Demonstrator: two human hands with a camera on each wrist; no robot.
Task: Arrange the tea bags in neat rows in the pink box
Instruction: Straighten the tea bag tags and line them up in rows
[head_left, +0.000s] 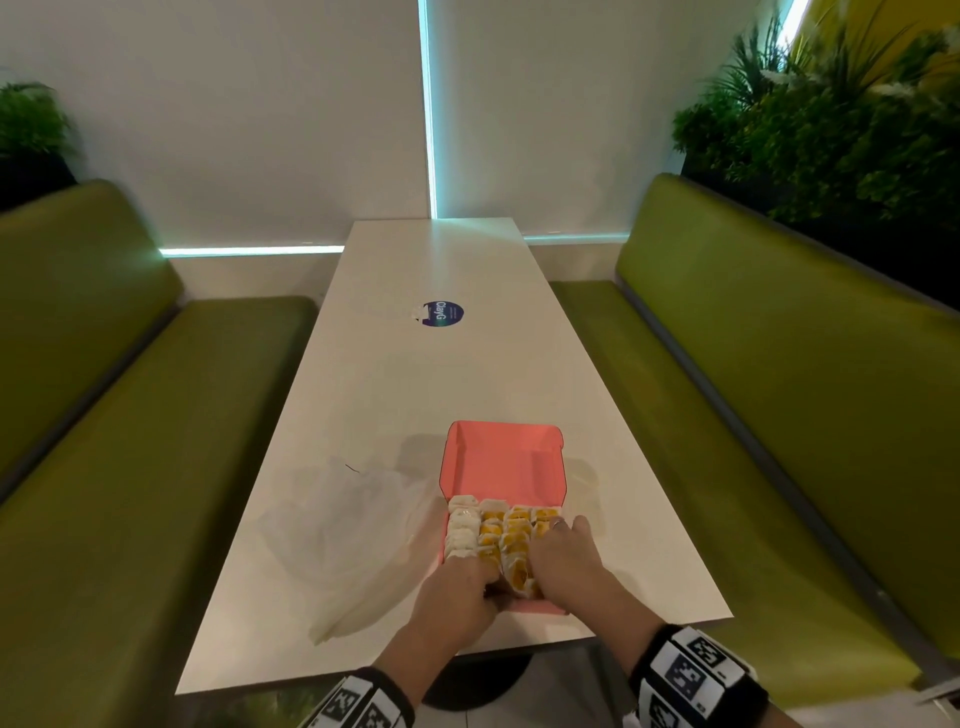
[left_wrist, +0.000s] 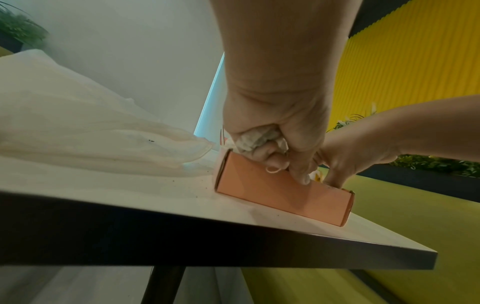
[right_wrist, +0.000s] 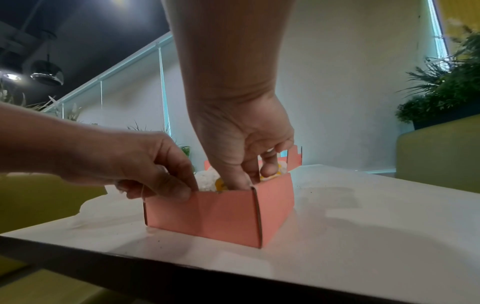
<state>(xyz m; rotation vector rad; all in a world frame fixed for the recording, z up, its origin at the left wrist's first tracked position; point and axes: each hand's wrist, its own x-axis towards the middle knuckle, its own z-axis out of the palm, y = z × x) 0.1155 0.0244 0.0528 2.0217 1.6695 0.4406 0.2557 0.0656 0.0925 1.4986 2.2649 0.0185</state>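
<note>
The pink box (head_left: 503, 464) lies near the table's front edge with its lid folded back. Rows of white and yellow tea bags (head_left: 497, 527) fill its near half. My left hand (head_left: 460, 584) is at the box's near left corner and grips a crumpled bunch of white tea bags (left_wrist: 255, 140) just above the near wall of the pink box (left_wrist: 280, 195). My right hand (head_left: 563, 558) covers the right-hand rows; in the right wrist view my right hand (right_wrist: 250, 170) has its thumb and bent fingers down inside the pink box (right_wrist: 221, 214), round yellow tea bags (right_wrist: 272, 176).
A crumpled clear plastic bag (head_left: 348, 540) lies left of the box. A round blue sticker (head_left: 442, 314) sits further up the white table (head_left: 395, 395). Green benches (head_left: 779, 415) run along both sides, with plants behind them.
</note>
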